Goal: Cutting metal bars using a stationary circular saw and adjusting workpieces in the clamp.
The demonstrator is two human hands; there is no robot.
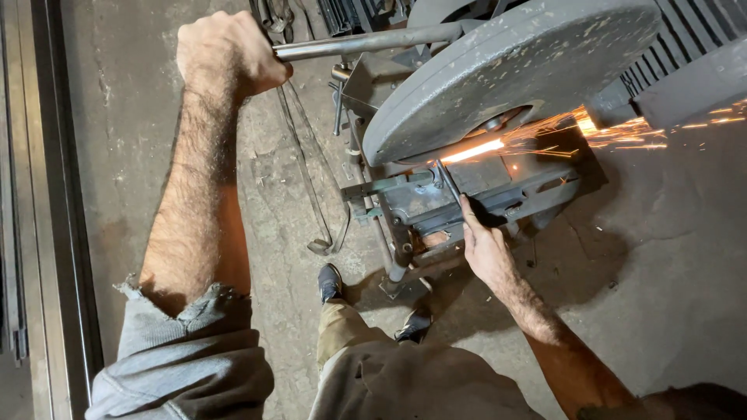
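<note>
Grey sleeve (pixel 187 350), stained concrete floor (pixel 669 257) (sparks (pixel 622 128))

L hand (pixel 226 50) fisted, arm straight out; R hand (pixel 484 247) low, prob. pinching.

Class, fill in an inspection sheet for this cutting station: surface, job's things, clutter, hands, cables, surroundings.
Surface: stained concrete floor.
Job's things: chop saw throwing sparks; thin metal bar in the vise.
Clutter: bent wire on floor.
Hands: left hand grips the saw handle; right hand steadies the bar.
Cables: nothing seen.
Surroundings: metal frame at left; ribbed grating top right.
</note>
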